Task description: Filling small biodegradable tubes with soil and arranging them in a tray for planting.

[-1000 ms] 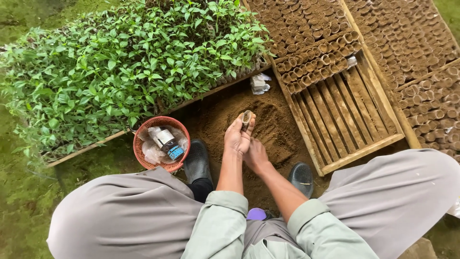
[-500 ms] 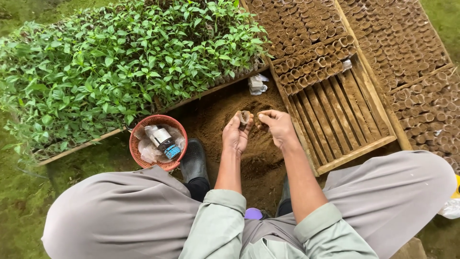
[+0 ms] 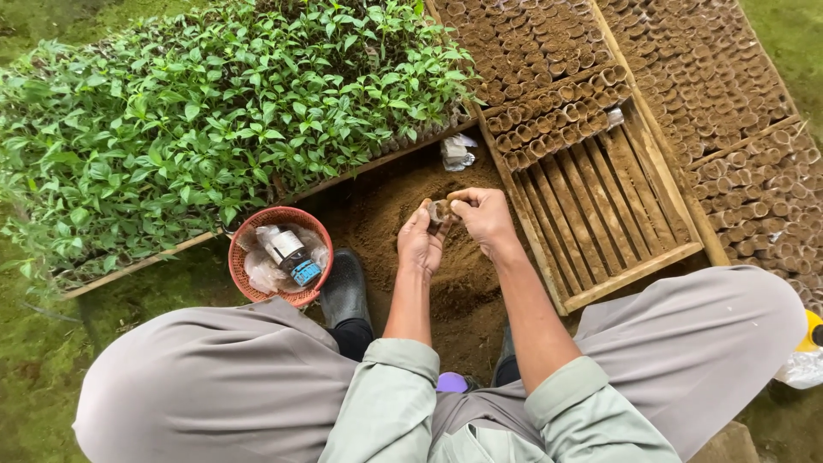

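I sit over a heap of brown soil (image 3: 403, 206). My left hand (image 3: 420, 242) holds a small clear planting bag (image 3: 440, 211) partly filled with soil, upright above the heap. My right hand (image 3: 482, 216) pinches the bag's rim from the right side, fingers bent over its mouth. Both hands meet at the bag, just left of a slatted wooden tray (image 3: 600, 214).
A dense bed of green seedlings (image 3: 214, 120) fills the left. A red basket (image 3: 280, 255) with a bottle and plastic bags stands by my black boot (image 3: 345, 287). Rows of several soil-filled pots (image 3: 549, 77) occupy the tray's far end and the beds to the right. Crumpled plastic (image 3: 454, 153) lies beyond the heap.
My right hand rose from beside my left wrist to the bag and now grips its rim. The bag stays in my left hand.
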